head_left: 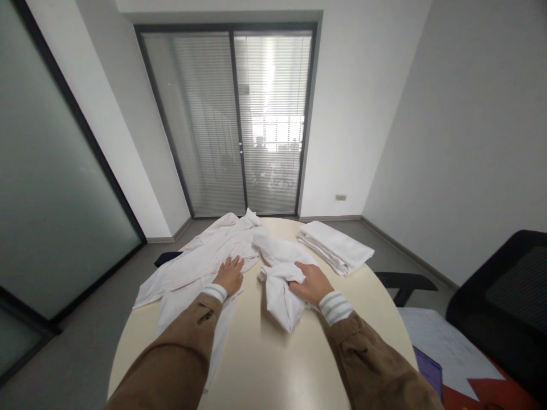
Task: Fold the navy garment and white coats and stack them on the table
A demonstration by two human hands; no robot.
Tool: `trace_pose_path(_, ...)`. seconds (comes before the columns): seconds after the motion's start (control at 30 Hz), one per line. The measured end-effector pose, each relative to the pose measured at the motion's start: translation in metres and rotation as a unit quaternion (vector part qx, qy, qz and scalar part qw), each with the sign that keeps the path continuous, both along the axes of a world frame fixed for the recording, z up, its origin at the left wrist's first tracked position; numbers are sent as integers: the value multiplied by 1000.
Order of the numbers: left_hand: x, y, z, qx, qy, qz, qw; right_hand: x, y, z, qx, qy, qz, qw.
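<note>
A white shirt-like garment (183, 279) is spread with creases over the left part of the round table (273, 364), and some of it hangs toward the near edge. My left hand (229, 274) lies flat on it, fingers outstretched. Just right of the middle is a bunched white cloth (280, 302), with a loose end drooping toward me. My right hand (313, 283) is closed on this cloth, thumb and fingers pinching a fold. Whether the cloth joins the spread garment is unclear. A neatly folded white cloth (337, 245) rests beyond my right hand.
At the right stands a black office chair (504, 296) with its armrest (404, 281) close to the table. Papers (444, 341) and a purple-screened device (428, 370) are at the lower right. A dark object (168, 258) pokes out behind the garment. A glass door with blinds (273, 125) stands ahead.
</note>
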State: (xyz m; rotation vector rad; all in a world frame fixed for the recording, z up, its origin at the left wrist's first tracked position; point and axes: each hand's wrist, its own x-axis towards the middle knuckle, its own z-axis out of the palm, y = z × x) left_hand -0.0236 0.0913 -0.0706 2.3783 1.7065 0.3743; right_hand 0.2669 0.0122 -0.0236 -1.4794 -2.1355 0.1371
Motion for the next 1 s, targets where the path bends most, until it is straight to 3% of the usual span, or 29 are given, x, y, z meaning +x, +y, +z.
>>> trace_pose_path(0.1, 24, -15, 10, 39, -92, -2, 995, -12, -7, 4, -20, -30, 88, 995)
trace_pose_path(0.13, 32, -20, 12, 33, -167, 10, 985, -16, -10, 5, -23, -41, 108, 993)
trace_pose_path(0.23, 47, -31, 9, -59, -371, -5, 927, -27, -17, 7, -25, -64, 158, 985)
trace_pose_path(0.3, 49, -35, 1, -104, -418, -57, 901, -29, -19, 7, -21, -43, 193, 980)
trace_pose_path(0.4, 45, -35, -10, -89, -401, -87, 908, -24, -16, 5, -1, 46, 239, 970)
trace_pose_path(0.47, 43, -35, -13, -78, -380, -84, 918, -17, -10, 1, 49, 103, 187, 976)
trace_pose_path(0.53, 43, -36, -13, -73, -374, -89, 920, -9, -1, -8, 93, 148, 39, 984)
trace_pose_path(0.6, 45, -38, -10, -49, -379, -87, 920, -1, 8, -18, 60, 192, -101, 974)
trace_pose_path(0.67, 47, -40, -4, -8, -397, -80, 914, 6, 15, -28, -18, 228, -140, 964)
trace_pose_path(0.73, 49, -43, 3, 24, -414, -77, 907, 11, 18, -31, -40, 253, -111, 960)
trace_pose_path(0.8, 50, -46, 11, 15, -439, -76, 895, 10, 17, -26, 4, 268, -56, 962)
trace_pose_path(0.9, 53, -53, 21, -71, -505, -86, 856, -6, 4, -10, 57, 234, 48, 969)
trace_pose_path(1.0, 56, -58, 26, -119, -551, -94, 821, -30, -15, 6, 46, 138, 189, 971)
